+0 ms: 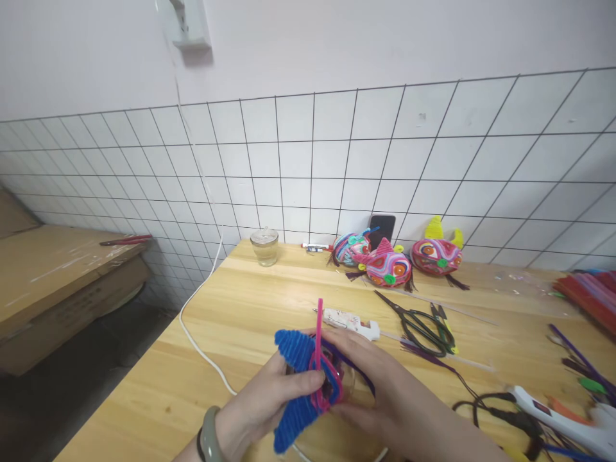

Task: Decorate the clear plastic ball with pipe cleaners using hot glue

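Note:
Both hands are wrapped around a pipe-cleaner figure [297,418] near the table's front edge. It has two blue pointed pieces on its left side and a pink and blue coiled part in the middle, and a pink pipe cleaner [319,321] sticks up from it. My left hand [262,396] grips the figure from the left, thumb pressed on the pink part. From the right, my right hand [382,378] curls around what looks like a clear round body, mostly hidden by the fingers. Just beyond the hands lies a small white glue gun [351,321].
Black-handled scissors [421,327] lie right of the hands. Several colourful finished figures [387,266] sit by the wall near a phone [384,226]. A lidded glass cup [265,249] stands back left. A larger glue gun [553,414] and red pipe cleaners [590,298] are at right.

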Demonstrator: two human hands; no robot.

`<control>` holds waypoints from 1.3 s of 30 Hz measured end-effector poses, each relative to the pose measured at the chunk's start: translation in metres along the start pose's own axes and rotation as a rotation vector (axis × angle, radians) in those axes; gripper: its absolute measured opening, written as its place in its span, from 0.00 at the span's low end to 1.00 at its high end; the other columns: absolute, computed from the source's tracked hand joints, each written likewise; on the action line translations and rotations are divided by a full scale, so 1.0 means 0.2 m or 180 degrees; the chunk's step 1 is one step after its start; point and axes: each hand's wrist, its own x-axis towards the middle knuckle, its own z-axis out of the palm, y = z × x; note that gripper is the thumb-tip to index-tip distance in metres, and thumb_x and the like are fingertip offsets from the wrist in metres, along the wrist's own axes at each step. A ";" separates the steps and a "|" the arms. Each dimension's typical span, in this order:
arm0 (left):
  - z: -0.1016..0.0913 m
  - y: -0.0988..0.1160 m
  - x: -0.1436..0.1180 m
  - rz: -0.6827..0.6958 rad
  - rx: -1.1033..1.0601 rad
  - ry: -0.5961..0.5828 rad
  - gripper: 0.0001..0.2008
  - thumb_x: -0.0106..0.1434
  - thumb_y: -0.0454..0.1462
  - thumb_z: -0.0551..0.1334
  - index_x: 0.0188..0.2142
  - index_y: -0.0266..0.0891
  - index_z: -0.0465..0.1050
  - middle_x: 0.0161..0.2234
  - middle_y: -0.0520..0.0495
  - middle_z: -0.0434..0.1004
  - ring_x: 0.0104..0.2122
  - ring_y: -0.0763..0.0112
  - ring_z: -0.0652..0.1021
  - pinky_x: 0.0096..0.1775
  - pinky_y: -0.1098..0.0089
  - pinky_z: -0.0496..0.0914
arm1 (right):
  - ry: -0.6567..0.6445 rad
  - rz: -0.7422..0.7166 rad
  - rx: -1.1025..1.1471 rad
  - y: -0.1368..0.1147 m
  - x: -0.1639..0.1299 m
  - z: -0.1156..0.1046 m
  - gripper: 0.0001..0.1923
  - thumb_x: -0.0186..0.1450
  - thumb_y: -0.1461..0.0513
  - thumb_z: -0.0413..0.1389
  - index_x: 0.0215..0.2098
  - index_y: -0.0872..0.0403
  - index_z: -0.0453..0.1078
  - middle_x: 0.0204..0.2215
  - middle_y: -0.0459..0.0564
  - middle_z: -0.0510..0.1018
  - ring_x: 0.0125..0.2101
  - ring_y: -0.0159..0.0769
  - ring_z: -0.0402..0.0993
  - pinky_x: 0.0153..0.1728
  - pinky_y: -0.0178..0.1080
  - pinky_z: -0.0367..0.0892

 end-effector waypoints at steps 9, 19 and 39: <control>0.00 -0.01 0.01 0.0066 0.0130 0.0076 0.21 0.48 0.36 0.72 0.43 0.40 0.77 0.37 0.46 0.81 0.31 0.68 0.78 0.44 0.65 0.69 | -0.0165 0.0190 0.0209 0.01 0.00 -0.01 0.41 0.57 0.65 0.64 0.64 0.42 0.52 0.62 0.49 0.63 0.59 0.45 0.60 0.58 0.44 0.60; -0.03 -0.04 0.01 -0.0069 0.0446 0.0085 0.26 0.49 0.32 0.70 0.49 0.42 0.73 0.46 0.43 0.79 0.48 0.54 0.74 0.51 0.57 0.65 | 0.0174 0.0713 0.1486 -0.01 0.02 -0.03 0.21 0.67 0.60 0.54 0.58 0.42 0.63 0.52 0.47 0.74 0.50 0.39 0.72 0.52 0.44 0.67; -0.01 0.01 0.03 -0.0032 0.0082 0.0820 0.16 0.45 0.36 0.73 0.35 0.37 0.78 0.35 0.44 0.82 0.36 0.63 0.79 0.43 0.65 0.70 | 0.1019 0.1607 -0.0097 0.18 0.00 -0.22 0.19 0.63 0.54 0.51 0.47 0.55 0.71 0.40 0.57 0.81 0.40 0.45 0.77 0.40 0.45 0.71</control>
